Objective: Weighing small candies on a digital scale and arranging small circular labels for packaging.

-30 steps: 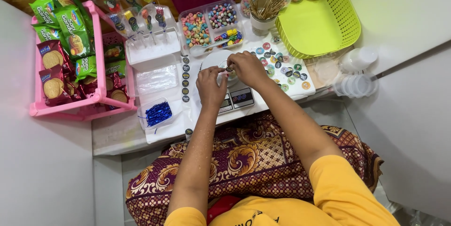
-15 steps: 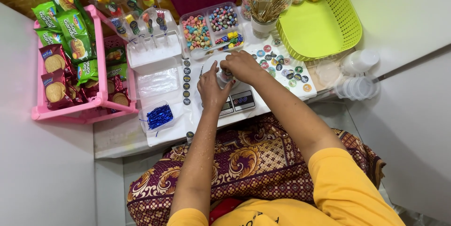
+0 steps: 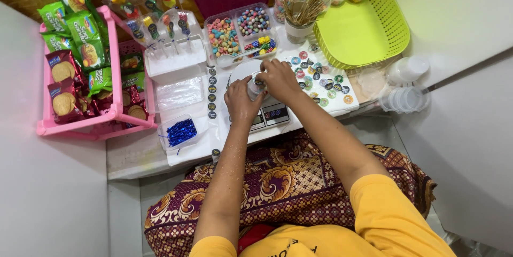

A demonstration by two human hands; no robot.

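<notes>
Both hands meet over a small white kitchen scale (image 3: 270, 115) at the middle of the white table. My left hand (image 3: 240, 99) grips the side of a small clear round container (image 3: 255, 87) held above the scale. My right hand (image 3: 279, 79) rests its fingers on the container's top. What is inside the container is mostly hidden by the fingers. Behind the hands lies a clear divided tray of coloured candies (image 3: 240, 35) with a white spoon (image 3: 235, 57) at its front. Round colourful stickers (image 3: 320, 80) lie on a sheet just right of my right hand.
A pink rack of green and red snack packets (image 3: 80, 75) stands at the left. A lime green basket (image 3: 363, 22) holds filled cups at the back right. Stacked clear lids and cups (image 3: 403, 88) sit at the right edge. A small tub of blue twist ties (image 3: 181, 131) is near the front.
The view has shifted a little. Both hands stay together over the scale on the small container, with only slight finger movement.
</notes>
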